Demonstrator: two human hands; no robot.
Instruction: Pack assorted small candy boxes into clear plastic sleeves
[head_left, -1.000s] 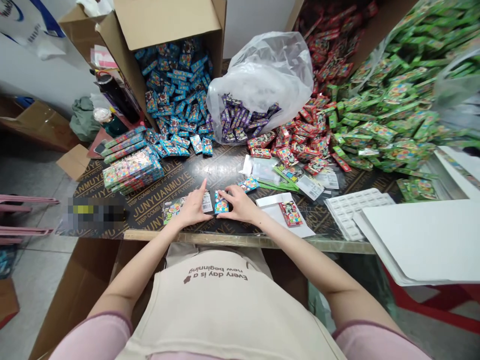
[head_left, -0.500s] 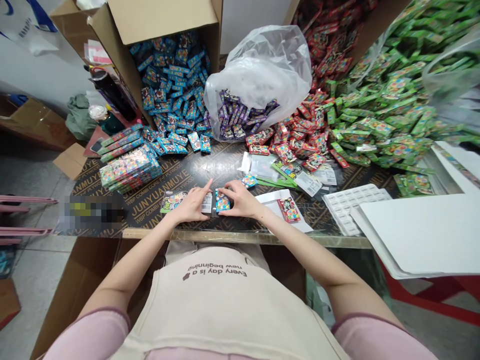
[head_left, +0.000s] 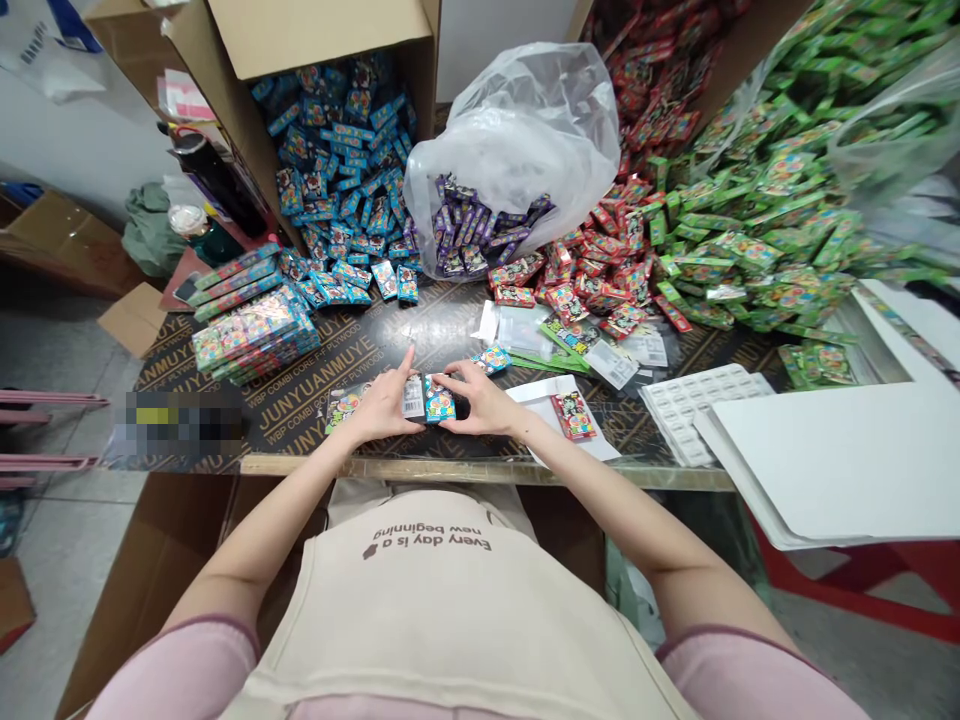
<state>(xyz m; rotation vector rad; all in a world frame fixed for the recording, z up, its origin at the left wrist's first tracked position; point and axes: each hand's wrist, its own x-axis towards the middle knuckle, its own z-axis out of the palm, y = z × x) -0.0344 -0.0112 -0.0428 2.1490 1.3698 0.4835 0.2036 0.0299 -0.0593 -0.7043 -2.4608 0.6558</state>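
My left hand (head_left: 384, 408) lies over a clear plastic packet (head_left: 344, 402) with a colourful printed card and a barcode label. Its index finger points away from me, while the thumb and other fingers press around the packet's right end. My right hand (head_left: 486, 402) pinches a small blue printed box (head_left: 440, 398) between thumb and fingers, right beside that end of the packet. Whether the box has entered the packet, I cannot tell. Just beyond my right hand lies another blue box (head_left: 491, 359). A red box (head_left: 574, 416) rests on a white sheet (head_left: 534, 393) to the right.
A carton (head_left: 322, 38) of blue boxes stands behind on the left. Purple boxes fill a clear bag (head_left: 517, 150); red boxes (head_left: 600, 262) and green boxes (head_left: 780, 235) are heaped rightward. Stacked wrapped boxes (head_left: 251, 330) sit left, white label sheets (head_left: 697, 412) right.
My right hand has brought the blue box slightly left, closing the dark gap beside the packet's barcode end. The whole view has shifted a little.
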